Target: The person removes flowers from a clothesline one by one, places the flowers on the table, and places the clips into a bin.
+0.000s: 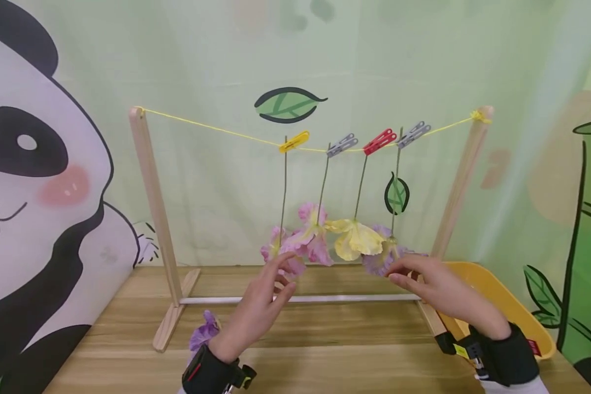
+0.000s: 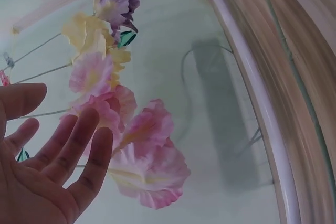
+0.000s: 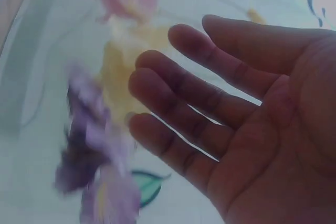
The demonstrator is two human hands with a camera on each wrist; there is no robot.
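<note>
Several artificial flowers hang head-down from a yellow string [image 1: 212, 127], their stems clipped by a yellow clothespin [image 1: 294, 142], a red clothespin [image 1: 380, 142] and two grey ones. Beside the pink flower [image 2: 152, 174] at the left end, my left hand [image 1: 258, 303] has its fingers loosely spread, holding nothing. A second pink flower [image 1: 316, 241] and a yellow flower [image 1: 357, 241] hang in the middle. At the right end, a purple flower [image 1: 376, 261] hangs close to my right hand [image 1: 440, 284]. In the right wrist view that hand's fingers are relaxed, with nothing in them.
Two wooden posts [image 1: 155, 202] hold the string, joined low down by a white bar [image 1: 335, 299]. Another purple flower [image 1: 206, 330] lies on the wooden table [image 1: 325, 350] behind my left wrist. A yellow bin [image 1: 514, 312] stands at the right. A panda-print backdrop [image 1: 202, 65] hangs behind.
</note>
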